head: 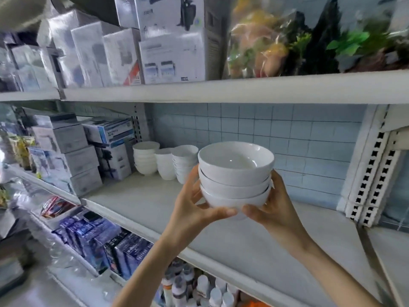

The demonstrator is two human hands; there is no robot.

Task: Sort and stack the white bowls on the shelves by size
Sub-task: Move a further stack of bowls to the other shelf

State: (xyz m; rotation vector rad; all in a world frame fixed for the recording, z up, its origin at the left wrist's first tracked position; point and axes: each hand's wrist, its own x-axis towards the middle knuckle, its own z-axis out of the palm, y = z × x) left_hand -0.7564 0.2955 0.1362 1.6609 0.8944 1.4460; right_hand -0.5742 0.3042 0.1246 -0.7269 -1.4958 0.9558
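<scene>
- Above the flat white middle shelf board [155,202], a stack of three nested white ceramic bowls [235,178] is held in the air, in front of the pale blue tiled back wall [287,134].
- The left hand [192,204] grips the stack's left side, with the thumb curled under the lowest bowl.
- The right hand [272,204] grips the right side in the same way.
- At the rear left of this board, three further stacks of white bowls [164,163] stand just beside each other, next to grey cardboard boxes [115,160].
- The upper shelf board [221,88] bears white printed cartons [172,41] and bagged artificial plants [309,36].
- A white perforated steel upright [371,169] stands at the right.
</scene>
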